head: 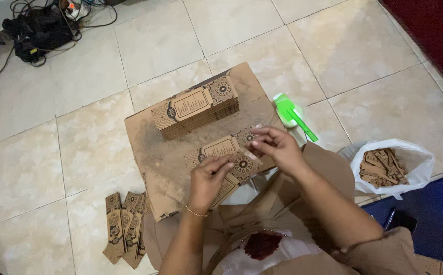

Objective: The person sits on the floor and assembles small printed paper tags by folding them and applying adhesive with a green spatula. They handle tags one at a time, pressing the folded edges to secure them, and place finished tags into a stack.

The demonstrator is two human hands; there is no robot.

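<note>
Your left hand (208, 175) & right hand (275, 145) both pinch one brown card (231, 158) over the board (150, 147), so it stays flat, w/ the stack (198, 107) close by.

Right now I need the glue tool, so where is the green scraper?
In the head view the green scraper lies on the floor tiles, right of the cardboard sheet, just beyond the right hand.

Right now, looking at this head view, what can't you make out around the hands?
- Flat printed carton: its lower part is covered by the left hand.
- Clear strip at the right hand: too blurred to identify.
- Pieces in the white bag: too small.
- Black device: cut off by top edge.
</note>
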